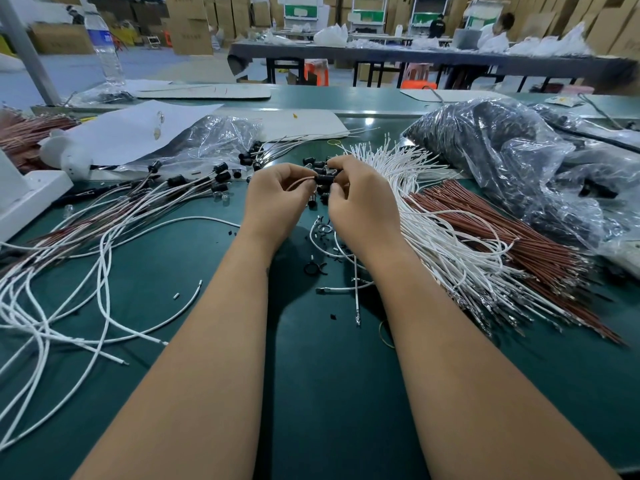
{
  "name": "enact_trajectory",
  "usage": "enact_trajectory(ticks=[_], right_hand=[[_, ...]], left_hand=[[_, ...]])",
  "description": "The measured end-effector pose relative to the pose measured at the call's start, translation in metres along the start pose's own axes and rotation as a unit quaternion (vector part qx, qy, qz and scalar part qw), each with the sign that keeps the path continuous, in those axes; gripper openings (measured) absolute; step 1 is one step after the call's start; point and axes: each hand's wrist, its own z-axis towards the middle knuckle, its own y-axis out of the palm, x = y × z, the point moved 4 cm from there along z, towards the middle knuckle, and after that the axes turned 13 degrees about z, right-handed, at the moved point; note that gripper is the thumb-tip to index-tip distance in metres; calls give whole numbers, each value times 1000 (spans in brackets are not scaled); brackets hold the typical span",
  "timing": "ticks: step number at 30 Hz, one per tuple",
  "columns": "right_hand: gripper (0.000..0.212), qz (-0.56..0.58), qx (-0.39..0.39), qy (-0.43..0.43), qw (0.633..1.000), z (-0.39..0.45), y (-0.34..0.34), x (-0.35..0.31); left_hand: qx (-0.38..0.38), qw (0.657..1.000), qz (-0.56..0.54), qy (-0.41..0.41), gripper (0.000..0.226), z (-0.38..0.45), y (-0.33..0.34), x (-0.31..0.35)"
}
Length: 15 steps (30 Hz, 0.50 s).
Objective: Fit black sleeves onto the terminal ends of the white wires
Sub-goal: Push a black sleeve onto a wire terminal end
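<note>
Black sleeve (323,179) pinched by right hand (362,202), left hand (277,199)

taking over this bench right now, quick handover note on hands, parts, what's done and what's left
Left hand: pinches a brownish wire near its end.
Right hand: grips a black sleeve at that wire's tip; whether it is seated cannot be told.
Loose black sleeves lie just beyond the hands.
Unsleeved white wires fan out on the right, brown wires beside them.
Done: wires carrying black sleeves lie on the left.
Left: most of the white bundle.
</note>
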Motion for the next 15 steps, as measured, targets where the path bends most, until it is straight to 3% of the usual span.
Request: enact_trajectory(ticks=[6,9,13,15], right_hand=[[21,-15,-44,33,998,1,8,4],[18,-53,-36,41,997,1,7,6],[21,-87,-7,80,993,3,0,16],[19,-101,-8,92,991,3,-3,19]], left_hand=[[-15,999,33,25,13,0,0,1],[14,991,131,12,10,2,0,-4],[129,933,316,-110,19,7,-18,-20],[145,909,363,-144,26,6,-23,-25]])
